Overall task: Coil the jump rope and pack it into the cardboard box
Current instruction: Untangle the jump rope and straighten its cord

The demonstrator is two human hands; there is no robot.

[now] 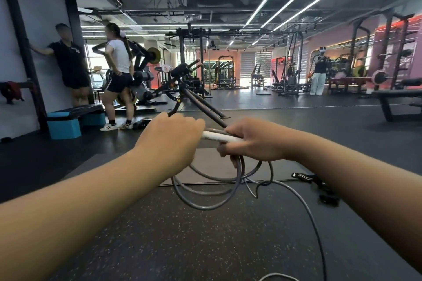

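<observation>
The left hand and right hand both close around the jump rope, at its white handle. Several loops hang coiled; a loose tail trails down, and no box is visible, so packing seems undone.

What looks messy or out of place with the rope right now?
The jump rope is only partly coiled: loops hang unevenly below both hands, and a long tail trails loose across the floor. The cardboard box isn't in view.

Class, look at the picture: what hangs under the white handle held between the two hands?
Grey rope loops hang under the handle, with a loose tail running down to the floor. Both handle ends are covered by the left hand and right hand.
</observation>
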